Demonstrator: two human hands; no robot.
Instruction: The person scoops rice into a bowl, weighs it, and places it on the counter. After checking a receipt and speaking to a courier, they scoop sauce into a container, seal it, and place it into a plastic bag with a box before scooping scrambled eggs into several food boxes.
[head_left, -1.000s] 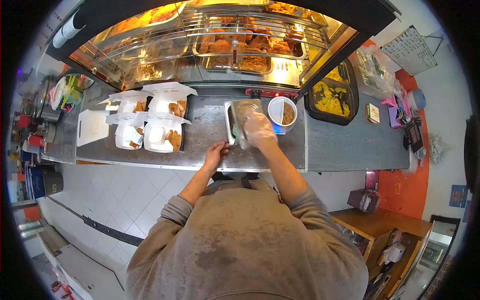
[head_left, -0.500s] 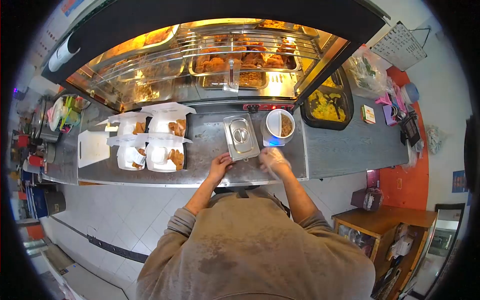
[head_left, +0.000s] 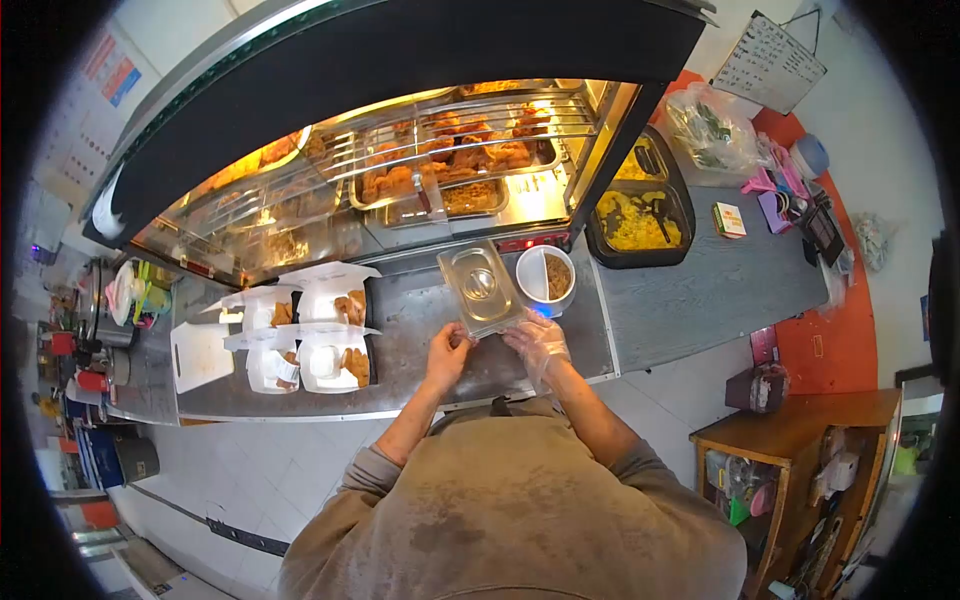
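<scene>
A small steel pan (head_left: pixel 480 288) with a lid on it sits on the grey counter (head_left: pixel 420 340) in front of me. My bare left hand (head_left: pixel 448 348) grips its near left corner. My right hand (head_left: pixel 537 340), in a clear plastic glove, holds the near right corner with its fingertips. A white round tub (head_left: pixel 546 278) with brown food stands just right of the pan. Left of my hands lie open white takeaway boxes (head_left: pixel 310 335) with fried chicken pieces and small white cups.
A lit glass warmer (head_left: pixel 440 165) with trays of fried chicken runs along the back. A black tray of yellow food (head_left: pixel 635 220) is at the right. A white cutting board (head_left: pixel 200 355) lies at the far left. A wooden shelf (head_left: pixel 790 450) stands lower right.
My right hand set the lid on the steel pan, pulled back, then came to the pan's near edge. My left hand stayed at the near corner. The view tilted upward.
</scene>
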